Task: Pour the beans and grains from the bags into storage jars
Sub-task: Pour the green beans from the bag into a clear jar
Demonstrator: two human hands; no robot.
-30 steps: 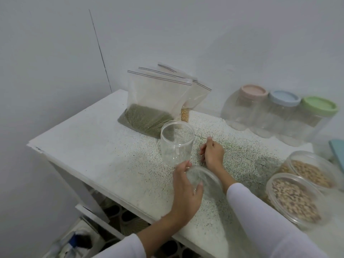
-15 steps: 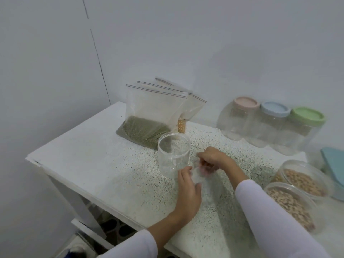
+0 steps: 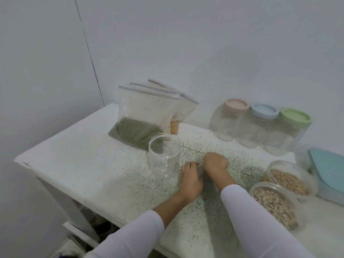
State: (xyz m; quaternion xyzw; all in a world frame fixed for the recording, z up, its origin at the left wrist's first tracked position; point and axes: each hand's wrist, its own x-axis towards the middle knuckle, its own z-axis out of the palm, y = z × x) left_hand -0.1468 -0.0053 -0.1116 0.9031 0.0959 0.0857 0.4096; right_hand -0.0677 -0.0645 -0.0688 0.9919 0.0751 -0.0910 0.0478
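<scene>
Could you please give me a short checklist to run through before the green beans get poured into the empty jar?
1. Empty jar upright and lidless: ok.
2. Bag of green beans within reach, behind the jar: ok.
3. Bag's zip opened: cannot tell.
4. Hands free: cannot tell; left hand and right hand lie together on the table, and whether they hold anything is unclear.
5. Filled jars clear of the pour, off to the right: ok.
</scene>
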